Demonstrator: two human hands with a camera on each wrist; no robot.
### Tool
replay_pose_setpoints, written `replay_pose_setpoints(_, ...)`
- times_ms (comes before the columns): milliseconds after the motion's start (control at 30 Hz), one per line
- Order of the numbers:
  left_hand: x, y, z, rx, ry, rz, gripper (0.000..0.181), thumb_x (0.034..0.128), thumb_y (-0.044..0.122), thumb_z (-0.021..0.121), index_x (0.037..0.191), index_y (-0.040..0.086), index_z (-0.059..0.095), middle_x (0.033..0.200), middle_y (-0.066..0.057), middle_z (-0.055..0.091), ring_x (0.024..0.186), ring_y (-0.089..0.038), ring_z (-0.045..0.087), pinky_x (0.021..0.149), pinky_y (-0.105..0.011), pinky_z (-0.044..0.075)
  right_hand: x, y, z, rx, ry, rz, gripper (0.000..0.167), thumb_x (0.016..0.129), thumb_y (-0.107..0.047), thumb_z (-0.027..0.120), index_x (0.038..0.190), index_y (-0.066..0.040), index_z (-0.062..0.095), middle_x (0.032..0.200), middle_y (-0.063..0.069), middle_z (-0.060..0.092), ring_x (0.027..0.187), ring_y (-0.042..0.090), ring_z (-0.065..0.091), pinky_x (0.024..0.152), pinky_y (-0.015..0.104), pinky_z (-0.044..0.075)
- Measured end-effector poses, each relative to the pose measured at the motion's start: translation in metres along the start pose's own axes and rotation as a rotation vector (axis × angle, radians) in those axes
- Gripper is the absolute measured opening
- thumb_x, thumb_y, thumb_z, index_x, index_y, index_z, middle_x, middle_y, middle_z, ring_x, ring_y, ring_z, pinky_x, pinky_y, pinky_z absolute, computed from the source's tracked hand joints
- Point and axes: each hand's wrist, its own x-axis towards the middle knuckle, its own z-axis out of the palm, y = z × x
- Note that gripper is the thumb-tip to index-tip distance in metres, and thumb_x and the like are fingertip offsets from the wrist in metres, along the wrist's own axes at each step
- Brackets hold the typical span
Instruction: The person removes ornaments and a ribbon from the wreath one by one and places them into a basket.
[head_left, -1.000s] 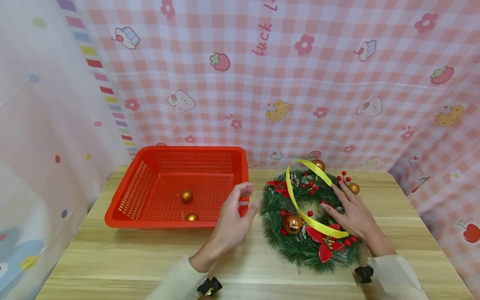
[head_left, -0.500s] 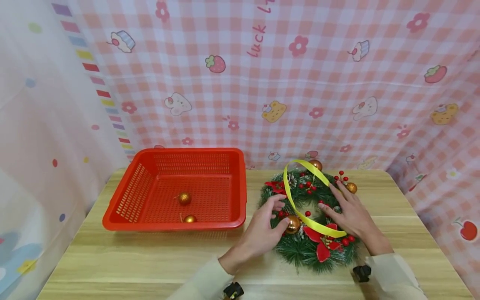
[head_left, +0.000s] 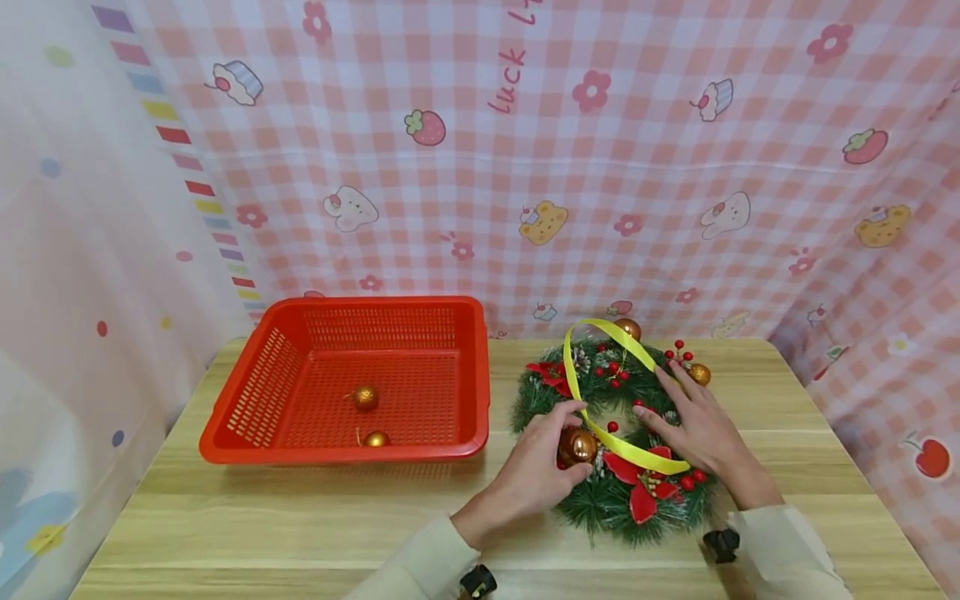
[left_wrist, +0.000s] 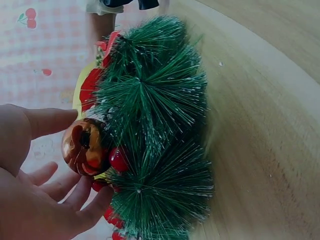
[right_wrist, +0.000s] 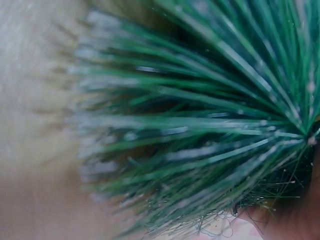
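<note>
A green Christmas wreath [head_left: 596, 508] lies on the table, dressed with red poinsettias, berries and baubles. A loop of yellow ribbon [head_left: 637, 456] rises across it. My left hand [head_left: 534, 467] is at the wreath's left side, thumb and fingers spread around a shiny copper bauble [head_left: 580, 447]. In the left wrist view, thumb and fingers stand on opposite sides of that bauble [left_wrist: 84, 147]; firm contact cannot be made out. My right hand [head_left: 701, 429] rests on the wreath's right side with extended fingers. Blurred green needles [right_wrist: 200, 125] fill most of the right wrist view.
A red plastic basket [head_left: 345, 455] stands left of the wreath. It holds two gold baubles, one glittery [head_left: 365, 397] and one smoother [head_left: 377, 438]. Behind the wooden table [head_left: 300, 533] hangs a pink checked curtain [head_left: 480, 167].
My left hand has moved right, from beside the basket to the copper bauble, and its thumb and fingers now straddle it. My right hand stays on the wreath. The head view has shifted slightly.
</note>
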Motion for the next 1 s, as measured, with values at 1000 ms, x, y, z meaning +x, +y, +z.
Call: replay_pose_setpoints(1000,0.012,0.006,-0.004,0.127,0.048,0.056,0.050,0.0931,0.009,0.067,0.139,0.020,0.051,0.129,0.000,0.061,0.121,-0.021,0.051,0.098,-0.035,0.046,0.000,0.002,0.001,-0.003,-0.003,0.000,0.083,0.098,-0.058,0.048,0.158,-0.008,0.020,0.162,0.024,0.014,0.139,0.057,0.021,0.103,0.075,0.024)
